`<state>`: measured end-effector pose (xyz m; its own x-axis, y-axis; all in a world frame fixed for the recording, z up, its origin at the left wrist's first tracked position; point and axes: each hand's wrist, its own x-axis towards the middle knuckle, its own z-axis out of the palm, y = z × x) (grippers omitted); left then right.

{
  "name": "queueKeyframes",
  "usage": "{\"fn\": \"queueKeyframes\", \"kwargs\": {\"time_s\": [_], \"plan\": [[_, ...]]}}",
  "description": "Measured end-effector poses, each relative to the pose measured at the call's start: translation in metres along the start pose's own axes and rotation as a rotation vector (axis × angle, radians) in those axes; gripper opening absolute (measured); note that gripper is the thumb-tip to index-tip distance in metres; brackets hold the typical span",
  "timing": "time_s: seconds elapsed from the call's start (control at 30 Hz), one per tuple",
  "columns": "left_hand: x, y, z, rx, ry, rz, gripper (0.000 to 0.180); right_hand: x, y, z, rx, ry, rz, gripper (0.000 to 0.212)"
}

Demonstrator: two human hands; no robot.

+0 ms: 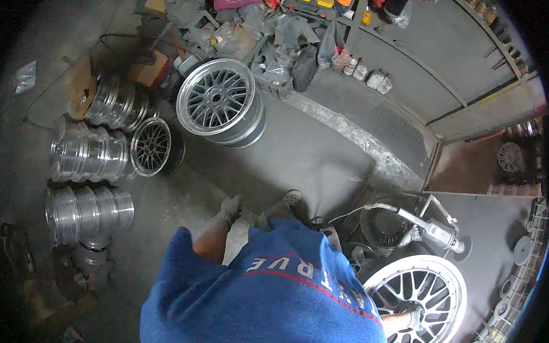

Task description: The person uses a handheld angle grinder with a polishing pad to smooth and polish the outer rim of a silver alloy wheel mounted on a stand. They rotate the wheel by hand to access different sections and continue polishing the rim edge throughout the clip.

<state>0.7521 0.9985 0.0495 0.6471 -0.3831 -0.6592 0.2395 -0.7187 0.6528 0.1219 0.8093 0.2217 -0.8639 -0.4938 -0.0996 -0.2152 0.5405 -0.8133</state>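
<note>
At the lower right, my right hand [414, 316], in a grey glove, reaches into the middle of a silver multi-spoke wheel rim [449, 286] and grips it near the hub. My left hand [229, 207], gloved too, hangs low beside my leg over the grey floor. Its fingers are too small and dim to read, and no object shows in it. Just beyond the held rim, a power polisher [438, 233] with a round disc and a hose rests near a dark round part [384, 225].
A mesh-spoke wheel [216, 97] lies stacked on another ahead. Several shiny rim barrels [90, 149] lie in rows at left, beside a smaller dark-spoked wheel [151, 146]. Bags [235, 41] and bottles [360, 69] line the back. A wire rack [524, 271] holding discs stands at right.
</note>
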Motion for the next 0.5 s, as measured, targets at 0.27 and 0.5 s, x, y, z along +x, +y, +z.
{"fn": "queueKeyframes", "kwargs": {"time_s": [0.27, 0.5], "plan": [[0.007, 0.079, 0.048, -0.209, -0.17, -0.176, 0.034, 0.072, 0.001, -0.032, 0.666, 0.099, 0.238, 0.036], [0.025, 0.194, 0.129, -0.009, -0.448, 0.082, 0.033, 0.157, -0.017, -0.06, 1.469, 0.256, 0.216, 0.035]]}}
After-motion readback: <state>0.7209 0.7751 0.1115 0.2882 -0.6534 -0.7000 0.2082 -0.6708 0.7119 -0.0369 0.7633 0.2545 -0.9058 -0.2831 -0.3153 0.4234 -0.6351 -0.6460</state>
